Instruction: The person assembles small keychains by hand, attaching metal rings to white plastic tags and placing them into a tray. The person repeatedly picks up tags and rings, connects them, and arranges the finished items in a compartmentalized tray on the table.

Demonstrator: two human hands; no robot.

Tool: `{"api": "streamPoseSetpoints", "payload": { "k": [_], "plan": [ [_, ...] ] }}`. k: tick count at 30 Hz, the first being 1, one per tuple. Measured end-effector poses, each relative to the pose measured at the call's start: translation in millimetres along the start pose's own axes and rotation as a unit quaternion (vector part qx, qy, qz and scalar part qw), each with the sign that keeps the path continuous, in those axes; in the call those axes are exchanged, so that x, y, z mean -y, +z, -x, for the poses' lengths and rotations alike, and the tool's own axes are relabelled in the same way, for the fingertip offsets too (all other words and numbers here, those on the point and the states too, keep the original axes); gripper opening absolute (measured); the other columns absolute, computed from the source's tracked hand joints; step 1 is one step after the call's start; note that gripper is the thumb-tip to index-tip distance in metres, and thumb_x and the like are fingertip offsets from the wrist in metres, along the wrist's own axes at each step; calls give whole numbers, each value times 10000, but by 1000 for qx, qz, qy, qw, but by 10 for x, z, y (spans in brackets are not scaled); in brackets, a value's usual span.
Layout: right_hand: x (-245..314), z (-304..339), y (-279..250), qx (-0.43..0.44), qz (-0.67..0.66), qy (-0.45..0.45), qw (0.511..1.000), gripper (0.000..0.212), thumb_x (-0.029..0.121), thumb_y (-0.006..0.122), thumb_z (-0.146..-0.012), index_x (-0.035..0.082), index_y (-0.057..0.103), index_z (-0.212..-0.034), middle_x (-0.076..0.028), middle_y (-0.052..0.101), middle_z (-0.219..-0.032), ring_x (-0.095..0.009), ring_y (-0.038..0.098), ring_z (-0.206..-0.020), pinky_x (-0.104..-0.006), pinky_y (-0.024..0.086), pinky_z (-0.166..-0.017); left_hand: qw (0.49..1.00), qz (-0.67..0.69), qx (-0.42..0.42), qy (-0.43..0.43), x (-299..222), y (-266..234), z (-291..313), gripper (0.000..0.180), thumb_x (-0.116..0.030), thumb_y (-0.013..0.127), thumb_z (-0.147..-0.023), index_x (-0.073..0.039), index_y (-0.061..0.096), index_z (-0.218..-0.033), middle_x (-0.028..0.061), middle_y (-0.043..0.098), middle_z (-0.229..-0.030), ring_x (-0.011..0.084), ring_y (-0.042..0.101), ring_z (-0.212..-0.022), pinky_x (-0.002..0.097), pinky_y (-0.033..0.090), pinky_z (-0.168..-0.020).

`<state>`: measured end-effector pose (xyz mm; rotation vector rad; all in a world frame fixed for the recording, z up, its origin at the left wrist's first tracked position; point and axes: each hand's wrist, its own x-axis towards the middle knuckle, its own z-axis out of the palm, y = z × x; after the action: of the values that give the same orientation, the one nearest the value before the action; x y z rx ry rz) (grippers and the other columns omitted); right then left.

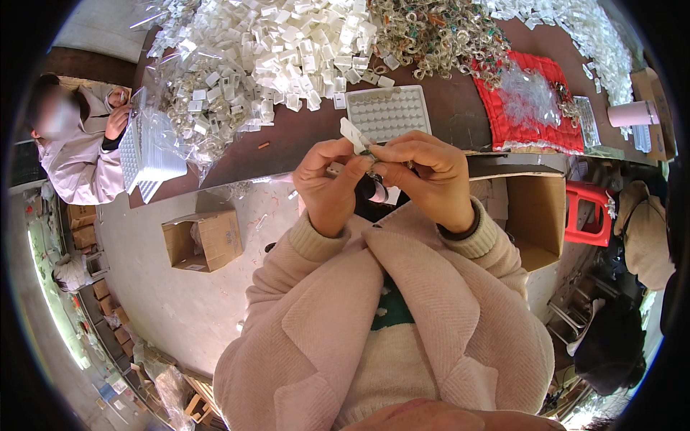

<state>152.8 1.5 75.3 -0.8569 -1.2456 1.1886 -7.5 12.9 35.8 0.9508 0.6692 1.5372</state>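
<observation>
My left hand [329,185] pinches a small white plastic card [353,133] between thumb and fingers, its flat end tilting up. My right hand [429,172] meets it, thumb and forefinger closed at the lower end of the card. A tiny dark, shiny bit shows between the fingertips; its kind is too small to tell. Both hands are held up before my chest, at the near edge of the brown table [237,154]. Just beyond them lies a white tray [388,95] with rows of small cells.
White plastic pieces [305,43] are heaped at the back, beside a pile of clear and coloured rings [431,36]. Bagged pieces [208,100] lie left. A red cloth [496,118] is at right. A person [83,151] holds stacked trays [147,154]. Cardboard boxes [208,241] stand below.
</observation>
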Motion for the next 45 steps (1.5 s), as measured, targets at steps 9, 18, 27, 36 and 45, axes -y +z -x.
{"api": "streamPoseSetpoints", "payload": {
  "k": [9, 18, 27, 36, 45],
  "plan": [
    [-68, 8, 88, -44, 97, -26, 994, 289, -79, 738, -798, 20, 748, -1069, -95, 713, -932, -141, 672, -799, -256, 526, -680, 1000, 16, -2, 25, 59, -2, 32, 220, 70, 695, -894, -2, 625, -1090, 85, 711, -938, 90, 651, -790, 217, 541, -665],
    [-60, -23, 132, -55, 195, -70, 977, 271, -53, 747, -809, 22, 741, -1069, -112, 700, -939, -180, 675, -778, -276, 540, -668, 991, 108, -46, -59, 46, 23, 21, 169, 11, 662, -941, -18, 614, -1101, 66, 698, -871, 49, 545, -591, 183, 418, -493],
    [-178, -78, 89, -33, 329, -209, 920, 260, -63, 695, -790, 14, 702, -1038, -115, 669, -997, -275, 685, -843, -343, 560, -696, 989, -54, -50, -126, -98, 66, -26, 168, -22, 593, -986, 31, 617, -1143, 34, 672, -818, 36, 465, -512, 184, 341, -431],
    [-245, -78, 73, -19, 359, -213, 908, 259, -46, 684, -749, 18, 691, -1000, -118, 676, -992, -310, 682, -862, -378, 566, -734, 980, -166, -16, -111, -163, 87, -45, 223, -7, 549, -993, 67, 616, -1193, 36, 666, -834, 31, 489, -531, 178, 367, -450],
    [-98, -78, 72, -34, 270, -128, 954, 252, -73, 713, -816, -2, 721, -1057, -124, 686, -930, -230, 683, -750, -295, 539, -654, 989, -81, 11, -122, -162, -57, -111, 212, -10, 661, -947, 17, 631, -1155, 48, 689, -844, 56, 527, -554, 193, 414, -472]
  ]
}}
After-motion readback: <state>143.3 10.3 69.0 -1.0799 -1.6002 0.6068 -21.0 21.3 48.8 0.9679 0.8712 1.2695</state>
